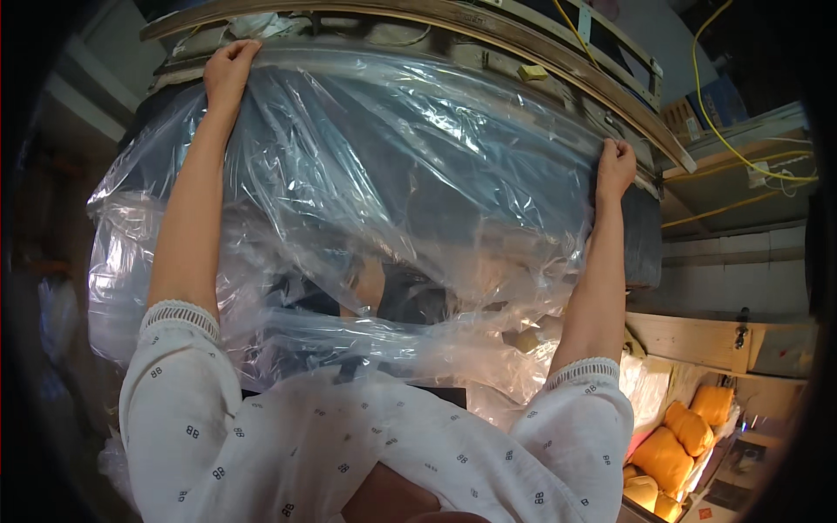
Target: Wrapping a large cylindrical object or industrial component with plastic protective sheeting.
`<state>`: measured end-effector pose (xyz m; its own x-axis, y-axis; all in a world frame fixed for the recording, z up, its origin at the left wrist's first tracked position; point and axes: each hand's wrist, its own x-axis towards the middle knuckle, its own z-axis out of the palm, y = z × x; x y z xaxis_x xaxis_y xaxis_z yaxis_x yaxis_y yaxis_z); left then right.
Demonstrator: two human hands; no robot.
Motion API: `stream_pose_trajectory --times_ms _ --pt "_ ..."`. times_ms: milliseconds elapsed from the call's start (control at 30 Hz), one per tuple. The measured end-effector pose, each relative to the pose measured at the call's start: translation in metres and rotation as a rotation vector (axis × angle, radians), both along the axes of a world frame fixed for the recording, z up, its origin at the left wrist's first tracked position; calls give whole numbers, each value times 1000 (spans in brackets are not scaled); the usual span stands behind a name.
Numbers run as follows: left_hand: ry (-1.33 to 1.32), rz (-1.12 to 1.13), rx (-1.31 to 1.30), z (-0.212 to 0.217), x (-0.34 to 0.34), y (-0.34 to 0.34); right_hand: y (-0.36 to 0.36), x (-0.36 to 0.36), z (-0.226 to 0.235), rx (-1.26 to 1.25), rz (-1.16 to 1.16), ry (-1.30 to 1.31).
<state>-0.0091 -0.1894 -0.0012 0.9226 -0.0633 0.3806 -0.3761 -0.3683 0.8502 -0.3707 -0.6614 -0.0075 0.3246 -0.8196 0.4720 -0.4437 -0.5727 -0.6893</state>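
Note:
A large clear plastic sheet (349,166) is spread, creased and shiny, over a dark surface in front of me. My left hand (230,74) pinches its far edge at the upper left, fingers closed. At the far right corner, my right hand (616,167) holds the same edge, its fingers also closed. Both arms reach straight out, and the edge runs fairly taut between the hands. Nearer my body, the sheet hangs in loose, bunched folds, through which part of my leg shows faintly.
A long wooden slat (488,33) curves along the far side. A small yellow block (533,72) lies just before it. A yellow cable (700,96) hangs at the upper right. Orange bundles (671,453) are piled lower right, below a wooden board (697,340).

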Motion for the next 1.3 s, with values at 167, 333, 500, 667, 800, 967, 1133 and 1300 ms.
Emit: stream_pose_trajectory --times_ms 167,333,500,667,800,967,1133,1300 --pt "-71 104 185 5 3 -1 7 4 2 -73 -55 -2" --pt "114 -66 -22 2 -3 10 -5 -7 0 9 -45 -150" --pt "247 -207 -202 3 -4 18 -12 -6 -4 71 -74 -226" --pt "191 -165 -170 8 -7 16 -2 -5 5 -45 -167 -198" --pt "-146 -194 105 -13 5 14 -7 -2 6 1 -286 150" --pt "-179 -147 21 43 -33 39 -2 -44 8 9 243 196" --pt "-162 -329 328 19 -102 -16 21 -148 63 -105 -33 260" --pt "-246 -484 -78 -14 -151 -148 114 -107 102 -509 257 164"
